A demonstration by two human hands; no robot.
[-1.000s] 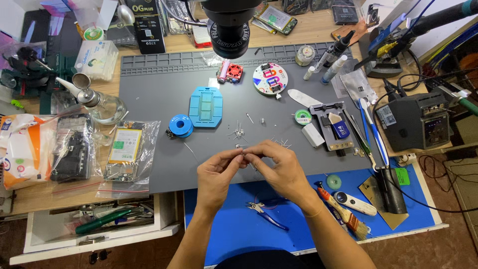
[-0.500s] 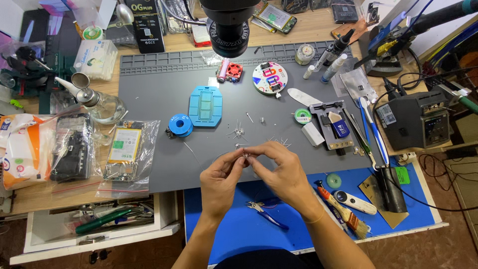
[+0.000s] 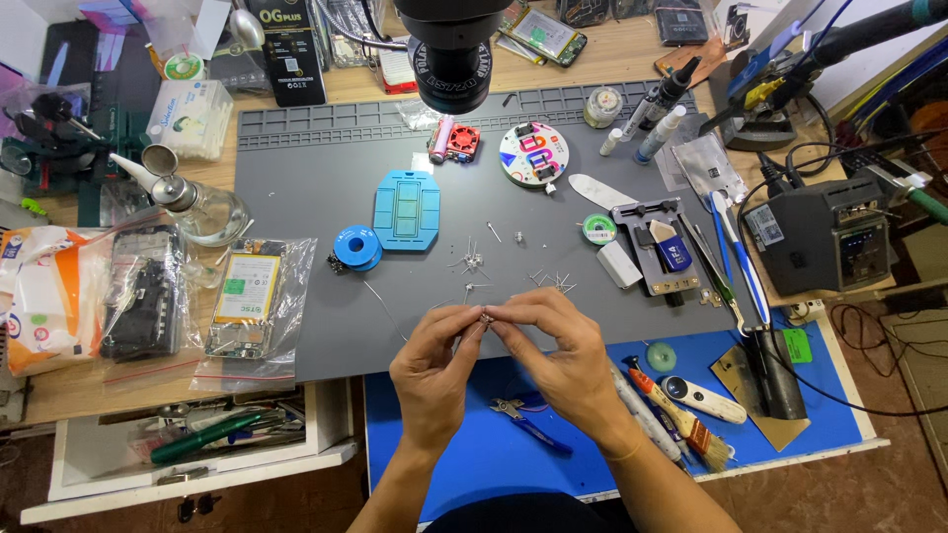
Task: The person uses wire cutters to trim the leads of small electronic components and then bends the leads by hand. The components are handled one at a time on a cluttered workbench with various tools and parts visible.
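Note:
My left hand (image 3: 434, 370) and my right hand (image 3: 553, 355) meet fingertip to fingertip over the near edge of the grey work mat (image 3: 316, 188). Between their pinched fingers sits a tiny metal part (image 3: 486, 317) with thin wire legs. Several similar small metal parts (image 3: 472, 262) lie scattered on the mat just beyond the hands. Blue-handled pliers (image 3: 523, 419) rest on the blue mat (image 3: 790, 429) under my wrists.
A microscope head (image 3: 452, 54) hangs over the mat's far side. A blue fixture plate (image 3: 406, 207), a blue solder spool (image 3: 356, 248), bagged phone parts (image 3: 247, 296), a soldering station (image 3: 820, 237) and brushes and tools (image 3: 681, 400) surround the hands. An open drawer (image 3: 197, 444) sits at lower left.
Both hands have stayed together at the mat's near edge, shifting only slightly while the fingers work the small part.

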